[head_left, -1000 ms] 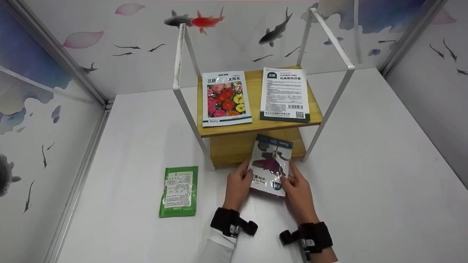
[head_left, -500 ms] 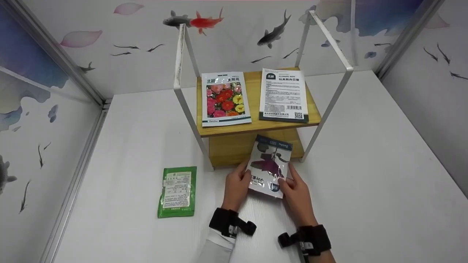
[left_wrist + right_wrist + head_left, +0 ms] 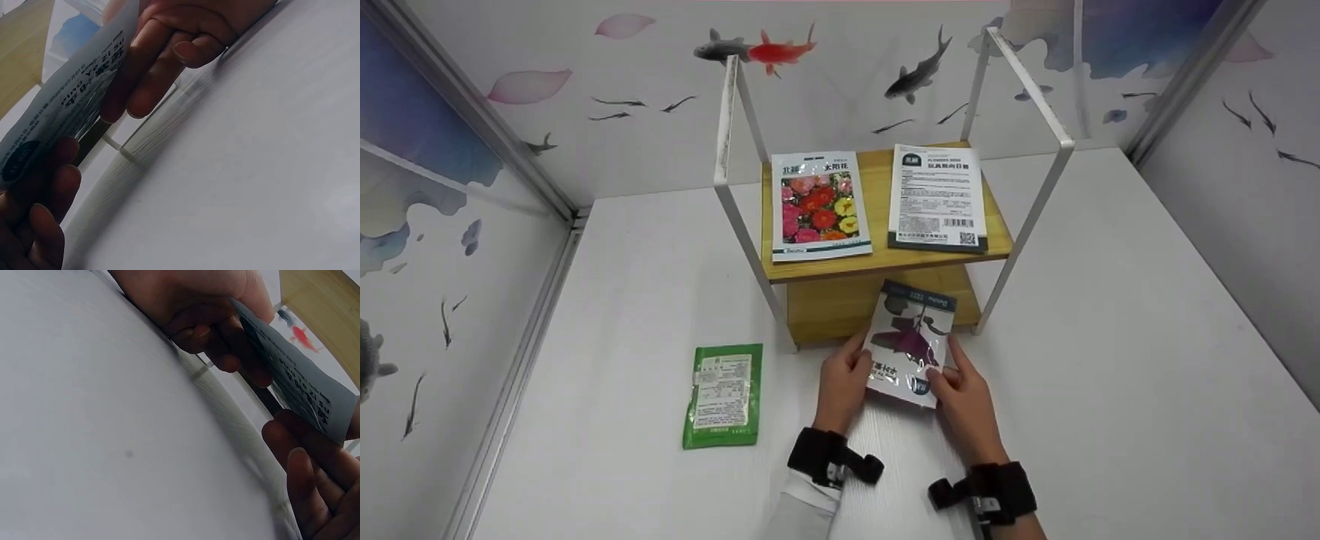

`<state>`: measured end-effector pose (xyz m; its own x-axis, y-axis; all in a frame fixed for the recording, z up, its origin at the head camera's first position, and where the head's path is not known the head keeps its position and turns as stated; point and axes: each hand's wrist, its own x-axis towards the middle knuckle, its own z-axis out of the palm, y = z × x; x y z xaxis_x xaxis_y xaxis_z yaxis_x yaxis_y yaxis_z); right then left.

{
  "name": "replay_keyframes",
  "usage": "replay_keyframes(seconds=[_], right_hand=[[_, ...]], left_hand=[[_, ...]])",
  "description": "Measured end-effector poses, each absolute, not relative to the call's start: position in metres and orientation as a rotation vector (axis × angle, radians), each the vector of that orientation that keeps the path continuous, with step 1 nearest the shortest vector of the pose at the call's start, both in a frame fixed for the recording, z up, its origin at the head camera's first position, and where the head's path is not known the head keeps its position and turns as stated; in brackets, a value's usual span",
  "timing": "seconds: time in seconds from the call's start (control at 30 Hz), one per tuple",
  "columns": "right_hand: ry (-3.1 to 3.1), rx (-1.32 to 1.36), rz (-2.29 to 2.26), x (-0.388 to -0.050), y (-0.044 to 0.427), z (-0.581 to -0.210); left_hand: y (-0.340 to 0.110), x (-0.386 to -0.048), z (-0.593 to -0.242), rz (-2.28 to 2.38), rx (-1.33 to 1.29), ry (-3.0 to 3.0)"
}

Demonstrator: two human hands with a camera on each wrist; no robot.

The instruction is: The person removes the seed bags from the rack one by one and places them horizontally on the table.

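Both hands hold a seed packet (image 3: pixel 911 341) with a purple-leaf picture, its print upside down in the head view. My left hand (image 3: pixel 841 386) pinches its left edge, thumb on the face and fingers behind. On the right edge, my right hand (image 3: pixel 966 397) grips the packet near its lower corner. The packet's far end is in front of the lower shelf (image 3: pixel 829 307), overlapping it in view. In the left wrist view, fingers (image 3: pixel 154 73) support the packet (image 3: pixel 79 84) from beneath. The right wrist view shows the packet (image 3: pixel 304 382) tilted above the white surface.
A wooden two-tier rack has white metal frames (image 3: pixel 1035 202). Its upper shelf (image 3: pixel 877 180) bears a flower seed packet (image 3: pixel 820 206) at left and a text-side-up packet (image 3: pixel 936 196) at right. A green packet (image 3: pixel 723 395) lies on the white table (image 3: pixel 1147 360), left of the hands.
The head view has shifted slightly. The packet stays in both hands before the lower shelf, with almost no movement.
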<state>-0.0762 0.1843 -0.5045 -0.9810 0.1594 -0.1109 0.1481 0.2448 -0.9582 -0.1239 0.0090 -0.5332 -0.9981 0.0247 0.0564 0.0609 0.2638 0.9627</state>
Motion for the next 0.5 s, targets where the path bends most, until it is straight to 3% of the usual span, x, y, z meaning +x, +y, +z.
replay_keyframes(seconds=[0.23,0.5], right_hand=[[-2.425,-0.291,1.901,-0.083,0.188,-0.529],[-2.451,-0.24,1.859,-0.081,0.189,-0.533]], left_hand=[[0.007,-0.124,-0.533,-1.841,-0.096,-2.482],[0.003,-0.114,-0.535,-1.797,-0.114,-2.521]])
